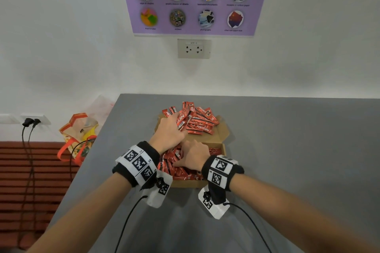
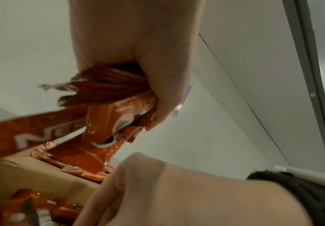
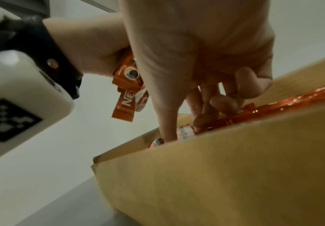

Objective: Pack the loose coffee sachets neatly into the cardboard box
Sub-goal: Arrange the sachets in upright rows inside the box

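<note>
grey table (image 1: pixel 287 150): left hand (image 1: pixel 167 129) fingers (image 2: pixel 157 85) grip sachets (image 2: pixel 107 85) above box (image 3: pixel 215 175).

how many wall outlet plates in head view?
2. One double wall outlet sits under the purple poster; the other is low left with two black plugs in it. More may be hidden.

The sachets (image 1: pixel 197 121) bunched in the left hand (image 1: pixel 167 129) are red with white lettering and black barcodes. Under the right hand (image 1: pixel 193 155), more red sachets fill a plain brown box (image 3: pixel 215 175). Both wristbands (image 1: pixel 136 162) are black, with black-and-white square markers.
</note>
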